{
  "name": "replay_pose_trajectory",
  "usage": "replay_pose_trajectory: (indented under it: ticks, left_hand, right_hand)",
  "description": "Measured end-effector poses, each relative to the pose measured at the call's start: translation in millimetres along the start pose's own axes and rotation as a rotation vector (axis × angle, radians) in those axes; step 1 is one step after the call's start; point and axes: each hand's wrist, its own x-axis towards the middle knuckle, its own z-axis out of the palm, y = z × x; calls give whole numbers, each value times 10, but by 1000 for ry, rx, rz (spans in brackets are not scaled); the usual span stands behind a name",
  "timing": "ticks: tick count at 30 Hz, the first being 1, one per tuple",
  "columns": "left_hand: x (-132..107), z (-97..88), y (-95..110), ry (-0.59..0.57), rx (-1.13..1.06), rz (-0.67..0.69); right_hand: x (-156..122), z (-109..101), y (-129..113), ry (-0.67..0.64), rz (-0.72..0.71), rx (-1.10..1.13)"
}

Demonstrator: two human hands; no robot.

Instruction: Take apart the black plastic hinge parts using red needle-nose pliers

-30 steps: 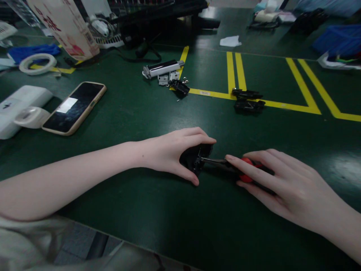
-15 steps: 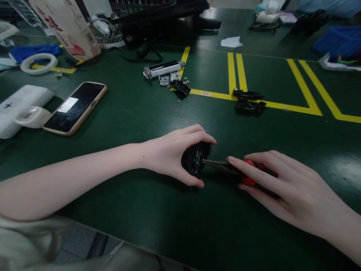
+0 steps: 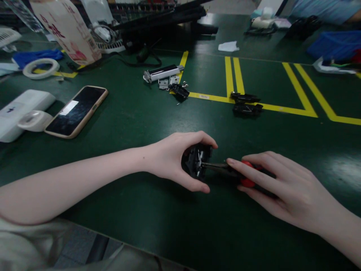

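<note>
– Black part (image 3: 198, 165), lower centre of frame: clenched in the left hand (image 3: 166, 160), on the green mat (image 3: 135, 210)?
– Yes. Right hand (image 3: 282, 188) grasps the red-handled screwdriver (image 3: 247, 177), tip inside the part. Screw-driving step, I judge; next needs a steady hold.

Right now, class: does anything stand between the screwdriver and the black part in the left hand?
Nothing visible does: the screwdriver in the right hand reaches straight into the black part gripped by the left hand.

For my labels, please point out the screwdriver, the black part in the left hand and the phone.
screwdriver (image 3: 218, 167): head view, on its metal shaft.
black part (image 3: 196, 162): head view, on its open face.
phone (image 3: 76, 111): head view, on its dark screen.
</note>
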Motion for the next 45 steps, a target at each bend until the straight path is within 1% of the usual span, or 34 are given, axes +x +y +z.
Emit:
replay_pose_trajectory:
  ticks: [8,13,18,29,36,41,43,45]
  left_hand:
    - [-6,22,15,-7,-30,-46]
    - [1,31,8,-2,-16,-37]
    - [1,29,10,-23,15,-46]
    - [-15,35,25,-5,56,-37]
    - [-3,28,19,10,24,-42]
    - [-4,34,31,3,6,-49]
    - [-7,66,59,29,-46,-78]
    - [-8,114,91,68,-153,-125]
  right_hand:
    - [-6,-1,15,5,21,93]
    - [3,12,-10,9,42,111]
    - [16,32,-22,19,10,81]
    - [28,31,-29,50,-54,-63]
    - [56,-14,-45,43,-83,-99]
    - [0,30,-18,54,-9,-69]
    - [-14,36,-1,50,17,-49]
    - [-15,27,19,48,17,-47]
